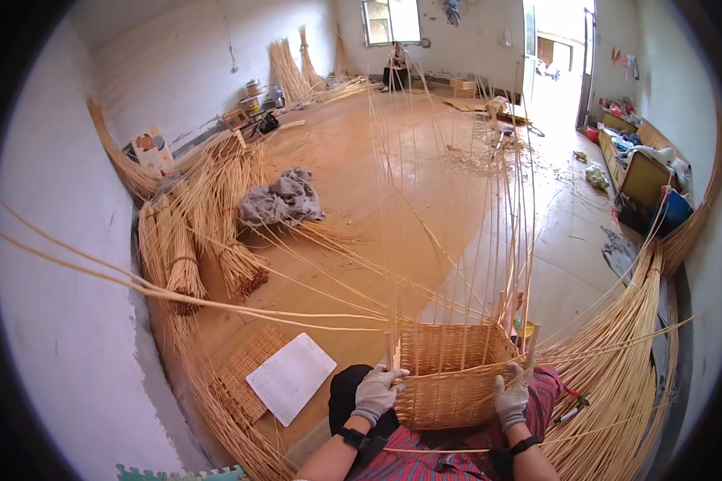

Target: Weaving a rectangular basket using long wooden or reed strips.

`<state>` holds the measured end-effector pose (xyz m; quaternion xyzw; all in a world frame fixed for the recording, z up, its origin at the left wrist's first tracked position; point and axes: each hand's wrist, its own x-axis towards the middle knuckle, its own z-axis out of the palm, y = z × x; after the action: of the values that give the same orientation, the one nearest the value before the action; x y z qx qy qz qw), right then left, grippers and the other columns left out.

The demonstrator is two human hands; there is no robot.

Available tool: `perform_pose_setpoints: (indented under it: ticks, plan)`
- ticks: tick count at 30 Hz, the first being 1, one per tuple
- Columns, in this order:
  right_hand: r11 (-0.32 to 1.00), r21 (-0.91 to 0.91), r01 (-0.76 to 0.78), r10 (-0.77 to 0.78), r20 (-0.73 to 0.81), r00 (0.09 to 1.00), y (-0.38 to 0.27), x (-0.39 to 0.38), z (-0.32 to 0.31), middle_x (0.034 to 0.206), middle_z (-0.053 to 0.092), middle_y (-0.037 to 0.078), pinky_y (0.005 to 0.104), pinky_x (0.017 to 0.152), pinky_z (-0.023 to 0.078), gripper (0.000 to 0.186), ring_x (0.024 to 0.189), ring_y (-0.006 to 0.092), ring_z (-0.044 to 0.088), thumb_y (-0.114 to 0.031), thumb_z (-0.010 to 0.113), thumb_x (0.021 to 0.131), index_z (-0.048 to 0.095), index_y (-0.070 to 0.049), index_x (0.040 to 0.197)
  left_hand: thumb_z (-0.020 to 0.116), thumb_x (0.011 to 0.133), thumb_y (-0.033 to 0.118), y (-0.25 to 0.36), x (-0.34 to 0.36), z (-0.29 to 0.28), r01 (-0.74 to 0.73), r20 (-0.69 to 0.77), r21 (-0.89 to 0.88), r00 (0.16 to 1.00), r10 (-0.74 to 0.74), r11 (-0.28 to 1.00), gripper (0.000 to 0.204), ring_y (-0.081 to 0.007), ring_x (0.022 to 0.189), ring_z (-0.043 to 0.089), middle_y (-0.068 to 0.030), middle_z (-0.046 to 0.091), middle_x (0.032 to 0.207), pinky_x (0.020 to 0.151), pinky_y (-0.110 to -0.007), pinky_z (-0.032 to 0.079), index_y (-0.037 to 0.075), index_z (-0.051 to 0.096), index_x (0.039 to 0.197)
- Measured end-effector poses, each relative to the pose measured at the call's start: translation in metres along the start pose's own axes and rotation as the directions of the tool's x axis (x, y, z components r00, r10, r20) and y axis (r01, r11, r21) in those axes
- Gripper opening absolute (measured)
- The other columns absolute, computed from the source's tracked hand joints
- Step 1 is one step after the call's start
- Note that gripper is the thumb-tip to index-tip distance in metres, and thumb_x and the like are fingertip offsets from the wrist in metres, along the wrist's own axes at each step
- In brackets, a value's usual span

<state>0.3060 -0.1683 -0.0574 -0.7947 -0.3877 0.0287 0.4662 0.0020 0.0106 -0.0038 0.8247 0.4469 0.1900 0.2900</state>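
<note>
A half-woven wicker basket (pixel 445 405) rests on my lap, its open top up, with long thin stakes standing high from its walls. My left hand (pixel 377 395), in a pale work glove, grips the basket's near left corner, the fingertips bent around its edge. At the near right corner my right hand (pixel 512 397), gloved too, holds the wall with the thumb up near the rim; its other fingers are partly hidden. Long willow rods (pixel 168 294) stretch out to the left from the basket's left side. Short thick posts (pixel 533 341) stand at its corners.
Loose rods (pixel 618 385) lie heaped close on my right, beside red-handled pruning shears (pixel 576 396). Bundled rods (pixel 183 272), a grey cloth (pixel 285 199), a white sheet (pixel 293 377) and a woven panel (pixel 245 377) lie to the left. Another person (pixel 395 68) sits by the far wall.
</note>
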Motion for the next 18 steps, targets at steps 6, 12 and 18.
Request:
perform_pose_setpoints:
  ticks: [6, 12, 18]
  plan:
    - [0.984, -0.148, 0.101, -0.103, -0.004, 0.995, -0.008, 0.001, -0.002, 0.119, 0.063, 0.015, 0.0405, 0.101, 0.049, 0.077, 0.112, 0.0323, 0.063, -0.017, 0.072, 0.091, 0.028, -0.002, 0.152, 0.082, 0.082, 0.030, 0.001, 0.000, 0.000, 0.006, 0.007, 0.015, 1.000, -0.006, 1.000, 0.036, -0.0290, 0.090, 0.063, -0.0087, 0.060, 0.093, 0.081, -0.041, 0.051, 0.027, 0.076, 0.118]
    - [0.997, 0.042, -0.064, 0.065, -0.013, 0.998, -0.024, 0.000, -0.009, 0.131, 0.058, 0.018, 0.0428, 0.099, 0.050, 0.066, 0.113, 0.0348, 0.062, -0.016, 0.073, 0.089, 0.041, -0.001, 0.144, 0.082, 0.082, 0.031, 0.000, 0.000, 0.000, 0.006, 0.022, 0.016, 1.000, -0.006, 1.000, 0.035, -0.0295, 0.091, 0.063, -0.0090, 0.060, 0.094, 0.081, -0.042, 0.051, 0.027, 0.076, 0.117]
    - [0.997, -0.044, -0.067, 0.068, 0.027, 0.997, -0.024, 0.002, -0.009, 0.165, 0.025, 0.019, 0.0430, 0.099, 0.051, 0.052, 0.118, 0.0384, 0.060, -0.019, 0.074, 0.088, 0.055, -0.001, 0.133, 0.081, 0.082, 0.029, 0.004, -0.001, -0.003, -0.027, -0.020, 0.058, 0.999, 0.029, 0.998, 0.034, -0.0304, 0.091, 0.063, -0.0098, 0.060, 0.094, 0.080, -0.042, 0.051, 0.027, 0.076, 0.116]
